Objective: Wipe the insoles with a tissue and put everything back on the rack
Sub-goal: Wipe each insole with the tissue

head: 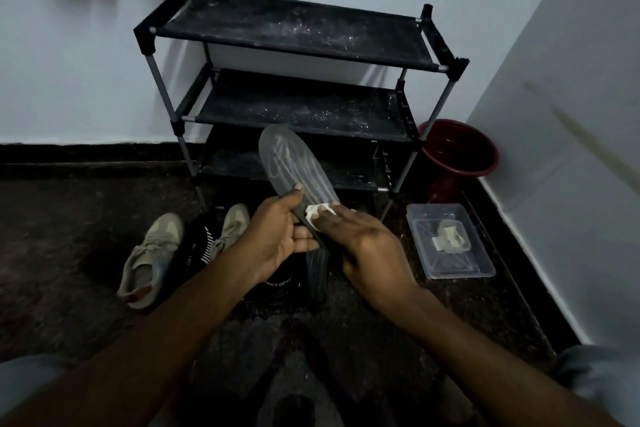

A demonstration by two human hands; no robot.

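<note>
The left grip (277, 239) holds a dark insole (294, 163) by its lower end, thumb on top, toe pointing up toward the rack (294, 28). The right grip (367, 246) presses a white tissue (317, 213) flat against the insole with straight fingers. On the floor (69, 236) below lies a second insole (317, 270), with two tan shoes (152, 256) to its left. Near the floor's right edge sits a clear box (450, 274) holding tissues; a red bucket (460, 152) stands in the corner.
</note>
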